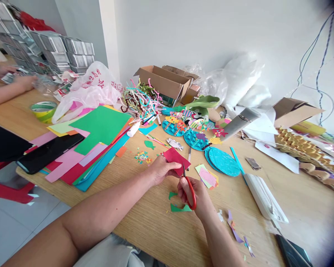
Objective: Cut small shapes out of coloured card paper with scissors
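My left hand [161, 170] pinches a small piece of dark red paper [176, 158] and holds it just above the wooden table [267, 241]. My right hand [197, 196] grips red-handled scissors [189, 189], whose blades point up into the lower edge of the red paper. Green paper offcuts [180, 207] lie on the table under my right hand. Both hands are closed around what they hold.
A pile of coloured paper sheets [97, 129] and a black tablet [47, 152] lie at left. Blue round plates with paper fish [196, 139], pipe cleaners [139, 100], cardboard boxes [164, 83], a tape roll [43, 110] and a white stapler-like tool [264, 198] surround me. Another person's arm [8, 89] rests far left.
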Demonstrator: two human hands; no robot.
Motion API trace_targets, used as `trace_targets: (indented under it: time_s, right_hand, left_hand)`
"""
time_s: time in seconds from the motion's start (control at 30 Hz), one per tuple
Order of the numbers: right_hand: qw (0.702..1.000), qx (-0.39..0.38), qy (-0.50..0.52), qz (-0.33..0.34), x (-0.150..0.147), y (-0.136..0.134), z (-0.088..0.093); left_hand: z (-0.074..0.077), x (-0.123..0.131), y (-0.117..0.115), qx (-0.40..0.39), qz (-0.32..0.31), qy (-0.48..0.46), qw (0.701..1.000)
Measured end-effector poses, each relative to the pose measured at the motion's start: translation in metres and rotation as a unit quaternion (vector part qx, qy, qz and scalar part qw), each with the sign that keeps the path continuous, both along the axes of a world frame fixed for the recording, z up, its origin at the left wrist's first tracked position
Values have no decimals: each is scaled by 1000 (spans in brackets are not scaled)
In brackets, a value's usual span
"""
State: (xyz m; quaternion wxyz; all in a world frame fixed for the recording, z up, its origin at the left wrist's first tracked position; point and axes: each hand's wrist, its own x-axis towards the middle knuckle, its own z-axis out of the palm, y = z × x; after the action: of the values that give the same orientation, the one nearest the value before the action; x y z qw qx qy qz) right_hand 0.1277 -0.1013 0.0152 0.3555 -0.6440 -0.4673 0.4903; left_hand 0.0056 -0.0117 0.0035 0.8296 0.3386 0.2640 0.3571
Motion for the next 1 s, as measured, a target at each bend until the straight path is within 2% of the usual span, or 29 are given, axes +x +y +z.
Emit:
trace_targets:
  time_s: [1.0]
  right_hand:
    - [1000, -4, 17, -13, -2, -1, 2]
  left_hand:
    - [-1, 0, 0, 8, -19, 10, 1000]
